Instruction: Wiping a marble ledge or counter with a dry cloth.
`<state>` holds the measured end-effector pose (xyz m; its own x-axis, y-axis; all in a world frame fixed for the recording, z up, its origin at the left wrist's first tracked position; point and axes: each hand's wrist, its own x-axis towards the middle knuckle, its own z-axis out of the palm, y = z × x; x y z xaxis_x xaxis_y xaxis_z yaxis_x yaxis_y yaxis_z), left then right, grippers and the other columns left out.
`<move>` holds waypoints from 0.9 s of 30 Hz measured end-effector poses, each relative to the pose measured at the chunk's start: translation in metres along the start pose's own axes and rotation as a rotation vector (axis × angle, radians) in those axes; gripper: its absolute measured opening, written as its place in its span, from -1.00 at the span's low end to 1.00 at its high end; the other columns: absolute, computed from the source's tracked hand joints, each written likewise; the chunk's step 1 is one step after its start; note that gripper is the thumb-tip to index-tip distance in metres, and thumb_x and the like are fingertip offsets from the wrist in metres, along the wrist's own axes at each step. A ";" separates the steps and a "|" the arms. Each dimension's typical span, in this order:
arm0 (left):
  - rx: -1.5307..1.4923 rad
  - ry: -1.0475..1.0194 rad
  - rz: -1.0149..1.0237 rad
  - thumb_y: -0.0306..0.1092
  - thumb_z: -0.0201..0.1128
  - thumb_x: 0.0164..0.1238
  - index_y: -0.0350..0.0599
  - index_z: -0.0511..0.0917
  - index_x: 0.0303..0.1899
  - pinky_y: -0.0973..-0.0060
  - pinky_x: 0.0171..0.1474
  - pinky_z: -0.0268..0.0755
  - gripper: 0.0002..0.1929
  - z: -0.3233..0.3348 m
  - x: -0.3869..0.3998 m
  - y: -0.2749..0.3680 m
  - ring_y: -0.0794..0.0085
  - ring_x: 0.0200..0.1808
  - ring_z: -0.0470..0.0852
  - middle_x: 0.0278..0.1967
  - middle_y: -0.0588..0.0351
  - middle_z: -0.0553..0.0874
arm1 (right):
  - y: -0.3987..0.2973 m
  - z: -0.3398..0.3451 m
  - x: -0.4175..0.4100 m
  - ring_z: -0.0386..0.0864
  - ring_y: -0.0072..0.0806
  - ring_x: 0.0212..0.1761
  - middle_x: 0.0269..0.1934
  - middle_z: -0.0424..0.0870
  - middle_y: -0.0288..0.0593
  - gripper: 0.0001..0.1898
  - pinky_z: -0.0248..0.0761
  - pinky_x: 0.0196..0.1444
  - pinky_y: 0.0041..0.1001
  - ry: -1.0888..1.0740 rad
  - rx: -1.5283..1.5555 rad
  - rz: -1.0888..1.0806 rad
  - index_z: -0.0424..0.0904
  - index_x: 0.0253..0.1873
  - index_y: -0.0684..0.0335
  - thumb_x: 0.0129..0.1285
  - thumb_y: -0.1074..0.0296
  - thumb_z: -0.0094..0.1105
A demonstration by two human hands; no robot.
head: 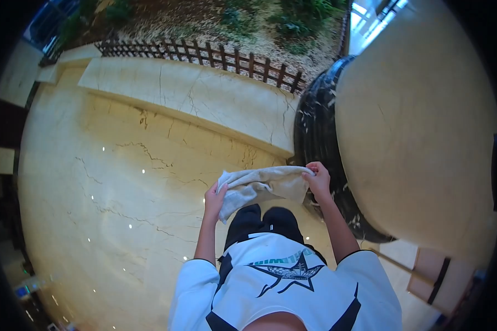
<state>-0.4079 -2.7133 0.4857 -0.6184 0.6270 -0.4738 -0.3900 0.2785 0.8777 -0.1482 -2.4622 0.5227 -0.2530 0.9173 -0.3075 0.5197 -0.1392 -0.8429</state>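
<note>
A whitish, stained cloth [265, 182] stretches between my two hands in front of my knees, sagging and creased along its length. My left hand [214, 200] grips its left end, with a loose corner hanging below the fingers. At the opposite end, my right hand [318, 178] pinches the upper corner between thumb and fingers. The right hand appears close to the black marble base [319, 120] of a large round column [414, 124]; I cannot tell whether they touch.
A low cream marble ledge [190, 91] runs ahead, ending at the column base. Behind it a small brown picket fence [236, 60] borders a bed of pale gravel [182, 27] and green plants [298, 25]. Polished, veined marble floor [107, 186] extends to the left.
</note>
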 end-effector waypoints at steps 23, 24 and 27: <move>0.487 0.936 0.010 -0.35 0.33 0.47 -0.28 0.55 0.33 0.26 0.16 0.50 -0.53 -0.101 0.551 -0.029 0.20 0.09 0.69 0.08 -0.07 0.74 | -0.129 0.563 0.628 0.54 0.06 0.28 0.20 0.60 0.05 -0.59 0.51 0.22 -0.08 -0.207 -0.781 -0.972 0.57 0.15 0.21 0.19 0.48 0.39; 0.691 1.013 0.010 -0.33 0.36 0.44 -0.20 0.51 0.39 0.19 0.28 0.44 -0.47 -0.104 0.574 -0.053 0.08 0.23 0.60 0.21 -0.13 0.65 | -0.105 0.591 0.625 0.49 0.06 0.34 0.30 0.54 0.04 -0.58 0.50 0.25 -0.10 -0.252 -0.830 -0.923 0.56 0.17 0.23 0.20 0.50 0.38; 0.876 0.965 0.086 -0.26 0.37 0.41 -0.05 0.45 0.46 0.05 0.45 0.27 -0.39 -0.079 0.649 -0.085 -0.09 0.42 0.43 0.39 -0.20 0.51 | -0.030 0.657 0.650 0.27 0.07 0.58 0.55 0.35 -0.02 -0.46 0.17 0.52 0.16 -0.372 -0.952 -0.947 0.45 0.45 0.03 0.42 0.10 0.21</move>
<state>-0.8301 -2.3869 0.0980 -0.9989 -0.0032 0.0469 0.0202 0.8716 0.4897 -0.8647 -2.1067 0.0583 -0.9380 0.3460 -0.0205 0.3419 0.9139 -0.2190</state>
